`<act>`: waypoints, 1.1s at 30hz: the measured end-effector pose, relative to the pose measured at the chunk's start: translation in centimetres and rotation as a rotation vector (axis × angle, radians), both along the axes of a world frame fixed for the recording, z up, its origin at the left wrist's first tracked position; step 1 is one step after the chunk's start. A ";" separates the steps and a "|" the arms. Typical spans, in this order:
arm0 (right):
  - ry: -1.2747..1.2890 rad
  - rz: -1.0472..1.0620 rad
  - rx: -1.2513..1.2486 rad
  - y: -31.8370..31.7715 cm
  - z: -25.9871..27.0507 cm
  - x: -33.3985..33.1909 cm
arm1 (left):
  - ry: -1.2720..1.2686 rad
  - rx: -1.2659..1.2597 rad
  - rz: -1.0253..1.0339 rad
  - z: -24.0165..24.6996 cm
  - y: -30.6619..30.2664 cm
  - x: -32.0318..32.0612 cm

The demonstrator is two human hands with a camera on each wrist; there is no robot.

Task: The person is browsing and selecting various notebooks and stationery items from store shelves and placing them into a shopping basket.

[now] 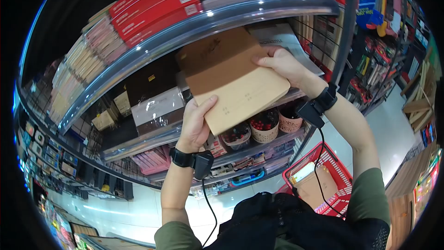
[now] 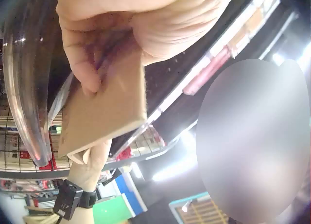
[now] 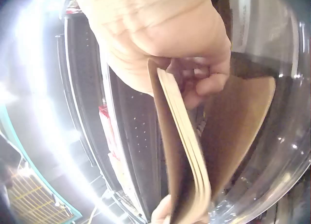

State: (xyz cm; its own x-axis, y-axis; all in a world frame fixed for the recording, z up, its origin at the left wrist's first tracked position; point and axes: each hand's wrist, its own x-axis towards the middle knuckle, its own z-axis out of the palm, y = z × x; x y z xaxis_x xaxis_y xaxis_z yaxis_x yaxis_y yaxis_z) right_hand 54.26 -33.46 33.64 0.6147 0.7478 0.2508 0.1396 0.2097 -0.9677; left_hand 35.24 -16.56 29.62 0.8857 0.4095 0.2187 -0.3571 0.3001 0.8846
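Note:
Both hands hold up a kraft-brown notebook (image 1: pixel 240 95) in front of the shelf. In the head view its lower part is pale tan with small printed marks and its upper part darker brown. My left hand (image 1: pixel 196 125) grips the lower left corner, thumb on the near face. My right hand (image 1: pixel 287 67) pinches the right edge, thumb on top. In the left wrist view my left hand's fingers (image 2: pixel 87 78) curl over the notebook (image 2: pixel 107 107). The right wrist view shows cream page edges (image 3: pixel 184 136), with a brown cover (image 3: pixel 243 117) spread away from them.
Red boxes (image 1: pixel 152 9) and stacked notebooks (image 1: pixel 88 55) fill the upper shelf. Under the notebook stand pots with red items (image 1: pixel 266 127). A grey-white printed pad (image 1: pixel 284 37) lies behind my right hand. On the floor is a red basket (image 1: pixel 344 176) holding a flat brown item (image 1: pixel 319 185).

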 end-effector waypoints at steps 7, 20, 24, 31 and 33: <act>-0.293 -0.187 0.042 -8.9 -4.6 -3.0 | 0.051 0.171 -0.247 -0.7 -6.1 -2.8; 0.680 -0.483 0.146 -29.7 -26.9 -17.5 | 0.786 -0.107 -0.992 -18.2 -19.7 3.0; 1.096 -0.485 0.107 -33.5 -34.5 -23.9 | 1.078 -0.169 -1.184 -26.7 -22.8 4.8; 1.099 -0.744 -0.051 -37.2 -41.0 -25.9 | 1.075 0.079 -1.241 -34.8 -28.8 7.3; 1.074 -0.789 -0.098 -37.5 -43.2 -25.1 | 1.026 0.324 -1.132 -37.3 -29.1 7.8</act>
State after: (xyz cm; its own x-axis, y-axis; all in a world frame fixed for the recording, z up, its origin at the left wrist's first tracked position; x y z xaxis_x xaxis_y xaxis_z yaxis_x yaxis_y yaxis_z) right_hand 29.16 -70.93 -9.53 0.7455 0.0904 -0.6603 -0.6446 0.3495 -0.6800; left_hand 43.00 -45.69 -7.66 0.5091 -0.4921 -0.7061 0.6886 -0.2593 0.6772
